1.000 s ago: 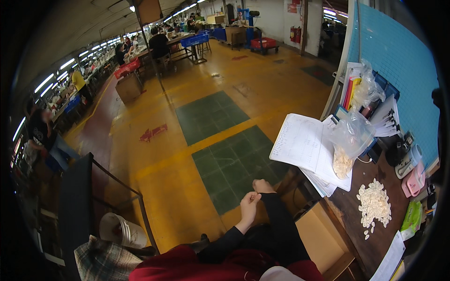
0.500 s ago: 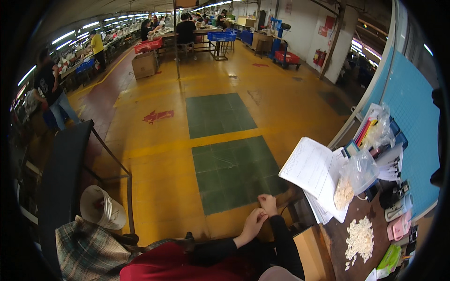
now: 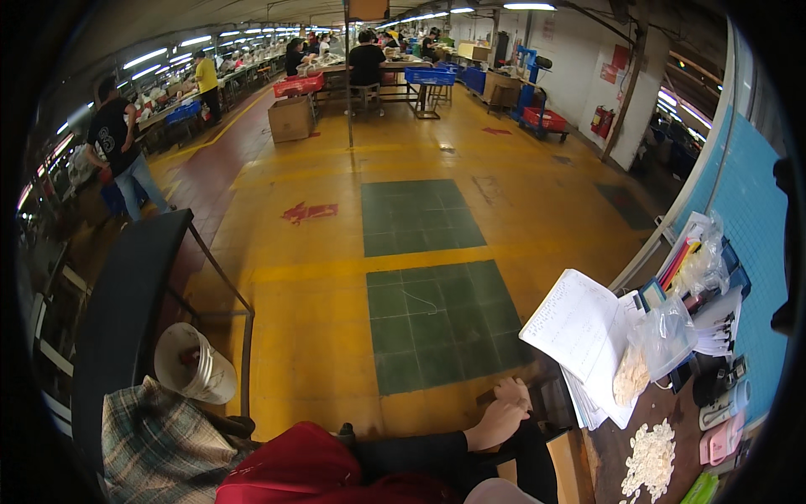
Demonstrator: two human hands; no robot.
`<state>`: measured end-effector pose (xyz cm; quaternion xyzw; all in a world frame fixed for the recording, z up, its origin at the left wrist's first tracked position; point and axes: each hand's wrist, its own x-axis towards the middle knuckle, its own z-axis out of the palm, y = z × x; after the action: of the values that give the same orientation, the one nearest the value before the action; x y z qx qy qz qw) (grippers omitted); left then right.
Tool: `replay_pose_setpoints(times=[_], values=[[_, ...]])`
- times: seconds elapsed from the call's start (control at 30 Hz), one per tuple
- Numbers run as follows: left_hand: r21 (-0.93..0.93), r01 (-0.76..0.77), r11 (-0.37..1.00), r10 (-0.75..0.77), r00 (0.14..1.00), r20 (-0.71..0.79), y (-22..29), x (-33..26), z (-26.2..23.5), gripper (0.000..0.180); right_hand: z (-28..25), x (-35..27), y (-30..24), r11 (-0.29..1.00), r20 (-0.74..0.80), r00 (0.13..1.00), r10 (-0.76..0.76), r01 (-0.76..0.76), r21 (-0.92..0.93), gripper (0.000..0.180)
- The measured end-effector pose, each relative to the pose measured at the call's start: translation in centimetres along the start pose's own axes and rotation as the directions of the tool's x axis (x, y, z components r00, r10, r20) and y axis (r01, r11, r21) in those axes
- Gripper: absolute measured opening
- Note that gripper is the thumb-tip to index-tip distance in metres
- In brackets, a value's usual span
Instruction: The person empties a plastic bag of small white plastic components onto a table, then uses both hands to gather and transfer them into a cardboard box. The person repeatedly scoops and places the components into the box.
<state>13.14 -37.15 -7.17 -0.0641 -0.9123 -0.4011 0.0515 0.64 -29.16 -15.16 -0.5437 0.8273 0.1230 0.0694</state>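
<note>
My left hand (image 3: 493,426) and my right hand (image 3: 513,391) are together beside the desk's left edge, over my lap. The left hand lies across the right wrist area and partly covers it. Fingers on both hands look curled inward; anything between them is too small or hidden to make out. Nearest to them on the desk lies an open notebook (image 3: 575,323) with handwritten pages. A clear plastic bag (image 3: 667,336) holding beige pieces (image 3: 631,376) rests against its pages. Closer to me, a pile of small whitish flat pieces (image 3: 650,458) is spread on the brown desktop (image 3: 609,458).
Behind the pile stand a pink holder (image 3: 720,441), a white cup (image 3: 724,405) and folders (image 3: 682,252). A cardboard box (image 3: 569,470) sits below the desk. To my left are a black bench (image 3: 126,311), a white bucket (image 3: 197,365) and plaid cloth (image 3: 164,437). People work at far tables.
My view has tilted up and turned left, so everything sits lower and further right. My hands have drawn closer together, the left now overlapping the right.
</note>
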Motion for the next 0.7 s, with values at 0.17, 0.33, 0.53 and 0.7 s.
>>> replay_pose_setpoints(times=[0.17, 0.33, 0.53, 0.7], values=[[-0.063, -0.169, 0.984, 0.156, 0.972, -0.174, -3.0, 0.5, 0.5, 0.016, -1.5, -1.8, -0.8, 0.953, -0.088, 0.956, 0.281, -0.267, 0.140, 0.020], [-0.181, 0.587, 0.789, -0.614, 0.750, -0.244, -15.4, 3.0, -3.5, 0.018, -5.8, -6.0, -4.5, 0.469, -0.067, 0.811, 0.581, -0.266, 0.842, 0.023], [-0.104, 0.752, 0.651, -0.732, 0.658, 0.174, -21.2, 7.8, -0.8, 0.037, -8.6, -1.1, -11.7, -0.336, 0.148, 0.842, 0.519, 0.041, 0.941, 0.037], [-0.126, 0.789, 0.601, -0.711, 0.600, 0.368, -19.0, 8.5, 1.2, 0.044, -8.8, -0.4, -11.5, -0.479, 0.198, 0.868, 0.456, 0.052, 0.876, 0.018]])
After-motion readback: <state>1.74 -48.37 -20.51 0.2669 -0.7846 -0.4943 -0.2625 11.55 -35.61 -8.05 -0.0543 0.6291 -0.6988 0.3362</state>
